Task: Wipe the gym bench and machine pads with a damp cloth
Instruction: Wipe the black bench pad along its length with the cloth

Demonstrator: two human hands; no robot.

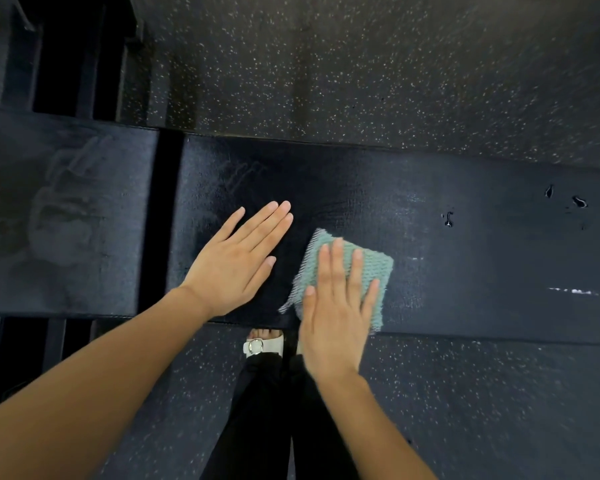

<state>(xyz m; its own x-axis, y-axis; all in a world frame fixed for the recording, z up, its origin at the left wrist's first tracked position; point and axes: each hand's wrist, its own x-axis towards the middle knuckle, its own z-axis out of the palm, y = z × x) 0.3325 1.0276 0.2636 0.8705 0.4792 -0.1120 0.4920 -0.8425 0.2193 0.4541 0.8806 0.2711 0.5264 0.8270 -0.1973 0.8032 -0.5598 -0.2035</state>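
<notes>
Under the flat right hand (333,306), cloth (368,268) is pressed on the bench pad (465,258) to wipe; beside it, left hand (236,265) rests flat, fingers straight, bracing.

My left hand (236,261) is flat and palm down over the black padded worktop (465,254). Its fingers are straight and together, pointing far and to the right, with the thumb spread out on the right. I cannot tell how hard it bears down. Its bare forearm runs in from the near left corner. My right hand (336,320) is also flat, with straight, slightly parted fingers pointing far, and it presses on the folded teal terry cloth (374,265). Its bare forearm comes up from the near edge. The hands are near each other, apart.
</notes>
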